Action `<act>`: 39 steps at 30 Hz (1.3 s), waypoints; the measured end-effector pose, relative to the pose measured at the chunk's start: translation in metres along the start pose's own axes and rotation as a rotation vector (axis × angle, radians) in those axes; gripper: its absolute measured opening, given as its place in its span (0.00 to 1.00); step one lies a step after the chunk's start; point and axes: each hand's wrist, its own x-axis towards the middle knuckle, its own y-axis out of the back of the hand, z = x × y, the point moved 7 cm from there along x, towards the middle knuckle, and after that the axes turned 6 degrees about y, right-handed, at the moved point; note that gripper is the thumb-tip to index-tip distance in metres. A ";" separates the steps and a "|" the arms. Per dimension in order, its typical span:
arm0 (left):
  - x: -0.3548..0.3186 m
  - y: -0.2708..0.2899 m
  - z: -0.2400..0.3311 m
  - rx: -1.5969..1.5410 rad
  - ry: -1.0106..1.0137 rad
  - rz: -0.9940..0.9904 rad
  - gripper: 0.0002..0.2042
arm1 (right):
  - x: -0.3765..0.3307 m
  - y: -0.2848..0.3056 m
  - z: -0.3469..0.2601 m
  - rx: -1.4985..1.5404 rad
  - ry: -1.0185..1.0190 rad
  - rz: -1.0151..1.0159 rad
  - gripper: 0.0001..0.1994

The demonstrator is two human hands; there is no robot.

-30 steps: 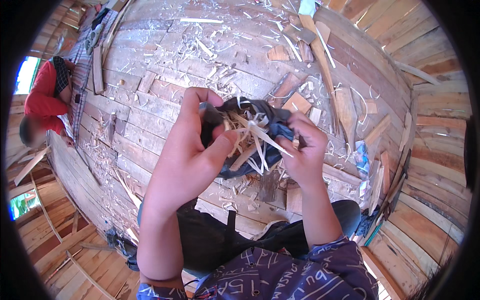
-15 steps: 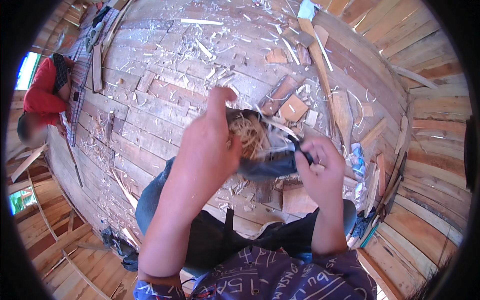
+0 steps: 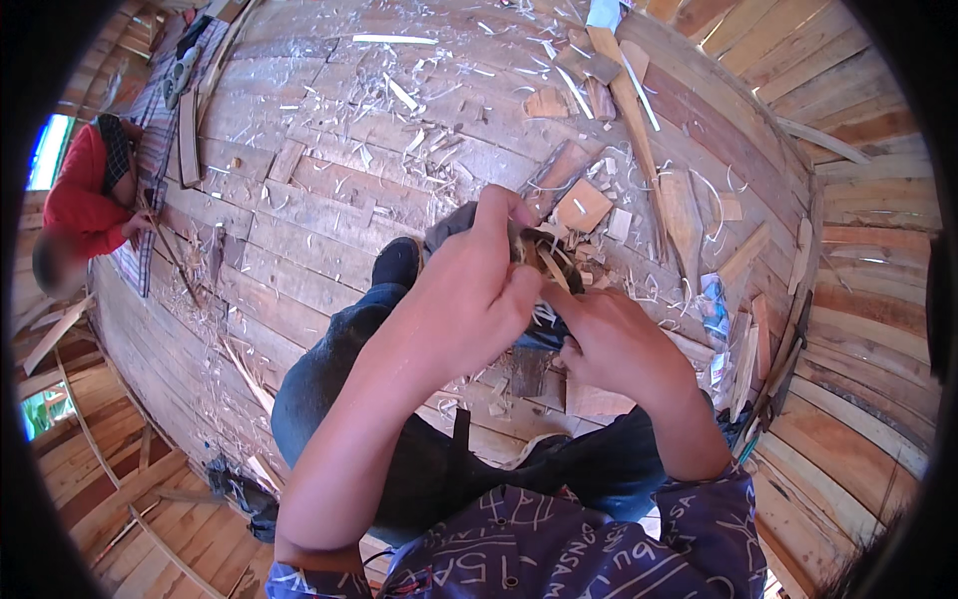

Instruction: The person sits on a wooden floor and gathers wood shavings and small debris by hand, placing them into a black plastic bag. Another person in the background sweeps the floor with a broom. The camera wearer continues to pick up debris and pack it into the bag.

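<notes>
Over my lap, both hands work at the mouth of a dark bag [image 3: 447, 228] with pale wood shavings [image 3: 552, 264] showing in its opening. My left hand [image 3: 491, 278] is closed on the far left part of the rim, its fingers bent over the edge. From the near right, my right hand [image 3: 621, 339] pinches the rim, fingers curled close to the left fingertips. The opening is narrow between the two hands. Most of the bag's body is hidden behind my left hand and wrist; a dark part with white marks shows below the fingers.
Wood blocks [image 3: 583, 206], a long plank [image 3: 631, 110] and scattered shavings lie on the plank floor [image 3: 289, 225]. Offcuts lean near the right wall [image 3: 868, 299]. At left, a person in red [image 3: 80, 190] sits by a checked mat [image 3: 150, 200], holding a thin stick [image 3: 178, 262].
The bag's wide mouth has narrowed as my right hand moved left toward my left hand. My left hand has shifted right. The person in red has tilted the stick.
</notes>
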 end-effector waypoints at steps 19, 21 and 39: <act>0.037 -0.084 -0.147 0.608 0.087 -0.182 0.23 | -0.015 -0.087 0.109 0.440 -0.349 0.474 0.17; 0.039 -0.084 -0.148 0.571 0.100 -0.159 0.23 | 0.003 -0.086 0.097 0.364 -0.485 0.332 0.19; 0.044 -0.080 -0.140 0.601 0.097 -0.079 0.26 | -0.086 -0.015 0.118 0.583 -0.466 0.464 0.13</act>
